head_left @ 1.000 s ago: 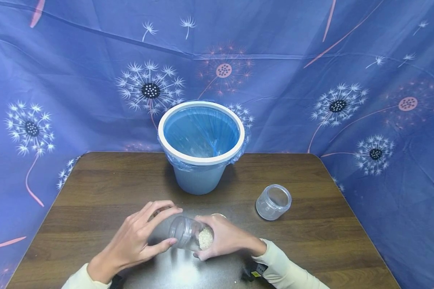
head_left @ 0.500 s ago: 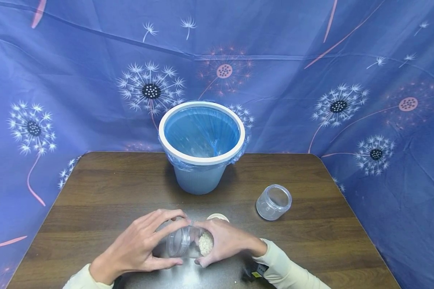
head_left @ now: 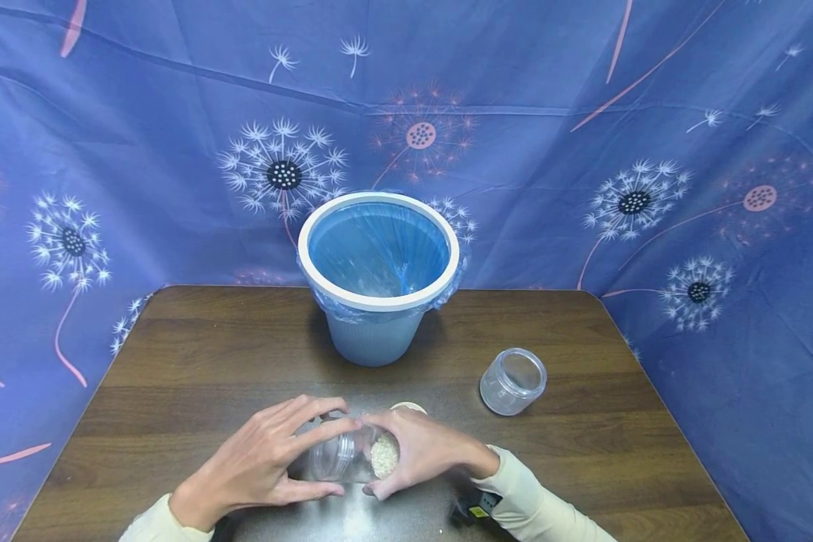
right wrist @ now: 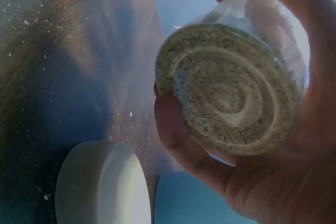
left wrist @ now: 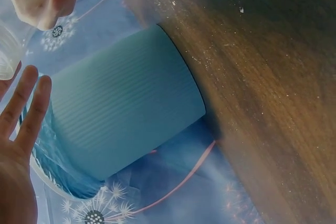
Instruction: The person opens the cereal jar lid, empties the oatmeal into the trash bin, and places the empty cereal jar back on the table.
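Note:
My right hand (head_left: 423,452) grips a clear jar (right wrist: 228,90) lying on its side, its base turned right and its mouth end left. Pale grains like rice (head_left: 384,455) show through the base. Its clear threaded end (head_left: 334,458) lies between the thumb and fingers of my left hand (head_left: 267,459), which arch round it. In the left wrist view, two fingers (left wrist: 34,108) of that hand stretch out just below the jar's end (left wrist: 8,53). The palm-side contact is hidden.
Behind my hands stands a blue bin (head_left: 373,331) with a white rim and a plastic liner. A second clear jar (head_left: 513,382) stands upright to the right. A shallow white round piece (right wrist: 100,184) sits near my right hand. Scattered pale grains (left wrist: 241,10) dot the wooden table (head_left: 196,361).
My left hand has moved right, bringing its thumb and fingers around the jar's threaded end. My right hand and the jar have hardly moved; the last half second shows little change.

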`<control>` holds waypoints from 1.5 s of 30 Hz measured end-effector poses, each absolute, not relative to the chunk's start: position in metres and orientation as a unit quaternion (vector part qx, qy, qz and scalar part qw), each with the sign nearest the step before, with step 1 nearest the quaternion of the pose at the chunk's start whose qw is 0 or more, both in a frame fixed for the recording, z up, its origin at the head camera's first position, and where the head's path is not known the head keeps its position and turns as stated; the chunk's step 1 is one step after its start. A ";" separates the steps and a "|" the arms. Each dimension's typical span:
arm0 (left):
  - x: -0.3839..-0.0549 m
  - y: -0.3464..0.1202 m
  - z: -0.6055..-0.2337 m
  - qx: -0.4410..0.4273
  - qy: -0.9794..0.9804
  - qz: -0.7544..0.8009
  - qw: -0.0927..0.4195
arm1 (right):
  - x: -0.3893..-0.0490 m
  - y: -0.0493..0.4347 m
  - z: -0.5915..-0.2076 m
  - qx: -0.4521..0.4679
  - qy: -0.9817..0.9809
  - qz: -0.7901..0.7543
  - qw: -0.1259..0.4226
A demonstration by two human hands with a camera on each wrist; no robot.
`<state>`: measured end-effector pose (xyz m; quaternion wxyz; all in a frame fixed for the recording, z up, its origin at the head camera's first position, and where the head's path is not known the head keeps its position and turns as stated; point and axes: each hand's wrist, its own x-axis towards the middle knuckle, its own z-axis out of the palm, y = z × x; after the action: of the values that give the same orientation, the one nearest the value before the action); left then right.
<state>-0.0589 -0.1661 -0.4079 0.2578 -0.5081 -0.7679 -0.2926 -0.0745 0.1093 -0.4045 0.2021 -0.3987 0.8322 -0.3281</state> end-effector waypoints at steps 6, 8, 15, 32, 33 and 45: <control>-0.061 -0.166 -0.410 -0.512 -0.767 -0.296 0.251 | -0.074 0.107 -0.405 -0.392 0.829 -0.340 0.207; -0.062 -0.166 -0.409 -0.516 -0.762 -0.296 0.254 | -0.073 0.106 -0.406 -0.393 0.825 -0.347 0.213; -0.065 -0.160 -0.405 -0.533 -0.745 -0.286 0.282 | -0.070 0.103 -0.409 -0.403 0.812 -0.364 0.215; -0.068 -0.142 -0.403 -0.517 -0.707 -0.266 0.404 | -0.062 0.086 -0.417 -0.397 0.802 -0.402 0.192; -0.069 -0.142 -0.403 -0.518 -0.702 -0.268 0.409 | -0.062 0.086 -0.417 -0.397 0.802 -0.404 0.191; -0.070 -0.138 -0.400 -0.499 -0.701 -0.271 0.432 | -0.061 0.082 -0.419 -0.393 0.807 -0.408 0.165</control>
<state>-0.0698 -0.1383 -0.4005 0.4318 -0.4986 -0.7010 -0.2710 -0.0614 0.0815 -0.4187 0.1652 -0.3929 0.8071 -0.4085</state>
